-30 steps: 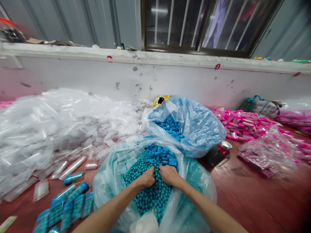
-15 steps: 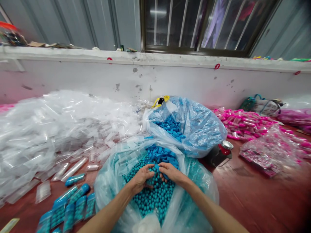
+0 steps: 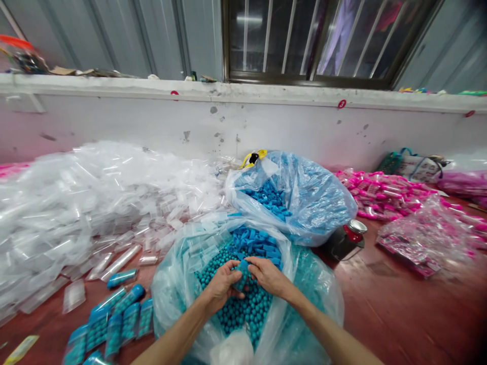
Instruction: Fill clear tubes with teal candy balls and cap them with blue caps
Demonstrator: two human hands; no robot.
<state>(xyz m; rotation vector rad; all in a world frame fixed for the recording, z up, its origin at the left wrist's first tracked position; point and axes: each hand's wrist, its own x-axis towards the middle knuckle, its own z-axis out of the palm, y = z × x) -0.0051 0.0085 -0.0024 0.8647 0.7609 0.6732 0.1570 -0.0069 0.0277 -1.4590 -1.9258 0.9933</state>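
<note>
My left hand (image 3: 221, 286) is closed round a small clear case of teal beads (image 3: 242, 281), held over the open bag (image 3: 167, 284). At the top of this case is a blue cap (image 3: 242, 264). The fingers of my right hand (image 3: 269, 276) pinch at the cap's right side; the fingertips partly hide it. Below both hands lie loose teal beads (image 3: 245, 314) inside the bag. Several blue caps (image 3: 258, 243) are heaped on the beads just beyond my hands. Clear sleeves (image 3: 203, 246) lie on the bag's left side.
Filled bead cases (image 3: 129, 322) lie at the front left, before a big heap of clear sleeves (image 3: 102, 197). Behind is a bag of blue parts (image 3: 315, 197). To the right stand a dark jar with a silver lid (image 3: 355, 226) and pink packets (image 3: 384, 192).
The bead case with its blue cap has turned and come into clearer view between my hands. My fingers have shifted slightly around it. The camera view has moved a little.
</note>
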